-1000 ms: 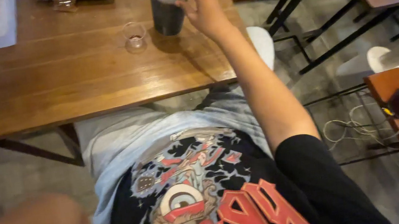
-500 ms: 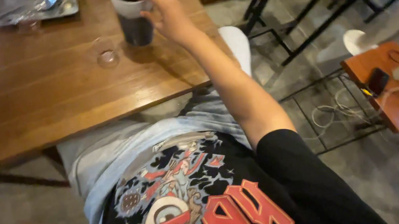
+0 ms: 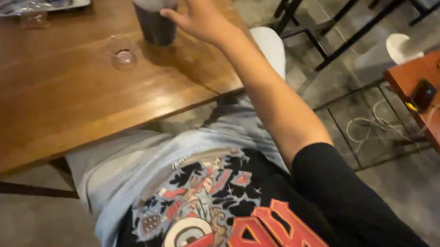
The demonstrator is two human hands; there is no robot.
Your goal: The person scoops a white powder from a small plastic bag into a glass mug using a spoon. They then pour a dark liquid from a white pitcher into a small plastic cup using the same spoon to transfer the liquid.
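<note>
Your right hand (image 3: 197, 13) is loosely open, fingers curled round the cup's (image 3: 153, 10) rim side, steadying rather than gripping | cup sits far on the table (image 3: 60, 116), dark drink inside | glass (image 3: 121, 51) just left (elbow room tight) | tray (image 3: 40, 2) far left | left hand unseen

Right hand (image 3: 200, 13) (fingers looser) off cup (image 3: 154, 13)
</note>
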